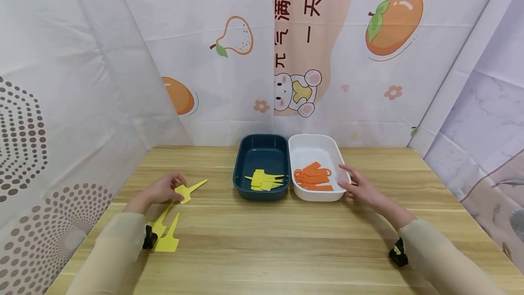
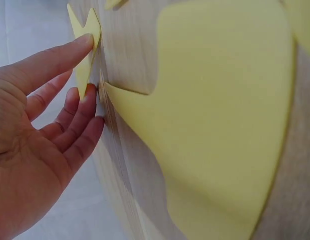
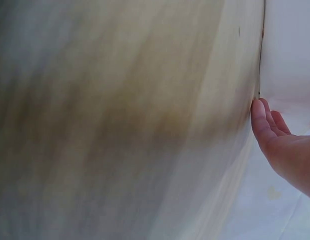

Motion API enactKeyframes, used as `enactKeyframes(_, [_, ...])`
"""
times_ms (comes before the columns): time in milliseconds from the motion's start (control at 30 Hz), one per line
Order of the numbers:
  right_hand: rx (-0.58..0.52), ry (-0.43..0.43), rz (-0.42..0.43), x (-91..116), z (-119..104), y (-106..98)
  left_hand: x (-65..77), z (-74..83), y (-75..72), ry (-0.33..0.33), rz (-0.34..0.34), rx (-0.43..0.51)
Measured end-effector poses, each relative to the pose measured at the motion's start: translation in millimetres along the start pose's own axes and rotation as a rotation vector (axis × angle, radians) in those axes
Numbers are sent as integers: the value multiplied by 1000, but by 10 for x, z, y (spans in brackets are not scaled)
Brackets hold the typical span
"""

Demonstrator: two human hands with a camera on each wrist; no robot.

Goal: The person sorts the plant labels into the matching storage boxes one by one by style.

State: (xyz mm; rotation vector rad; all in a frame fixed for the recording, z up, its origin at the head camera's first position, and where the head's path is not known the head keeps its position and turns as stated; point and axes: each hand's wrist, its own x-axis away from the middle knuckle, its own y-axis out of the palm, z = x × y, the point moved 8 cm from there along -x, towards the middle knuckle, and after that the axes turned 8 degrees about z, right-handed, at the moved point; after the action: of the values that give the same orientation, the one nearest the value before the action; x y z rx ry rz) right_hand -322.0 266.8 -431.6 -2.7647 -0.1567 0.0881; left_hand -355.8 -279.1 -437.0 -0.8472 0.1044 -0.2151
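Observation:
At the left of the table, my left hand (image 1: 163, 189) pinches a yellow T-shaped plant label (image 1: 189, 191) between thumb and fingers; the left wrist view shows the thumb on the label (image 2: 89, 50). Two more yellow plant labels (image 1: 168, 242) lie on the wood by that wrist. My right hand (image 1: 362, 189) touches the right wall of a white tub (image 1: 317, 144) with loosely extended fingers. Inside that tub lies a pile of orange tags (image 1: 315, 178). A dark blue tub (image 1: 262, 158) stands against it on the left, holding several yellow labels (image 1: 262, 180).
The wooden table (image 1: 262, 249) ends at a printed white curtain (image 1: 245, 85) behind the tubs. More patterned cloth hangs at the left and right sides. A black strap mount (image 1: 398, 254) sits at the right wrist.

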Motion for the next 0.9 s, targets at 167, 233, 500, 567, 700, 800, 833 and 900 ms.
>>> enactKeyframes(167, [13,5,6,-8,19,-7,19,18,-15,-7,4,-3])
enactKeyframes(233, [16,1,6,-13,27,-10,21,25,-19,-5,7,1])
enactKeyframes(500, [27,3,14,-22,64,-31,34,41,-22,20,10,33])
enactKeyframes(567, [23,2,11,-21,64,-31,42,38,-27,22,9,60])
enactKeyframes(700, [1,7,3,-18,64,-23,52,34,-46,28,20,105])
enactKeyframes(800, [-18,18,-2,-14,66,-18,60,37,-63,24,33,122])
enactKeyframes(833, [-22,21,-3,-13,67,-17,64,39,-69,21,39,126])
enactKeyframes(900, [-27,25,-4,-13,71,-19,72,42,-80,17,43,131])
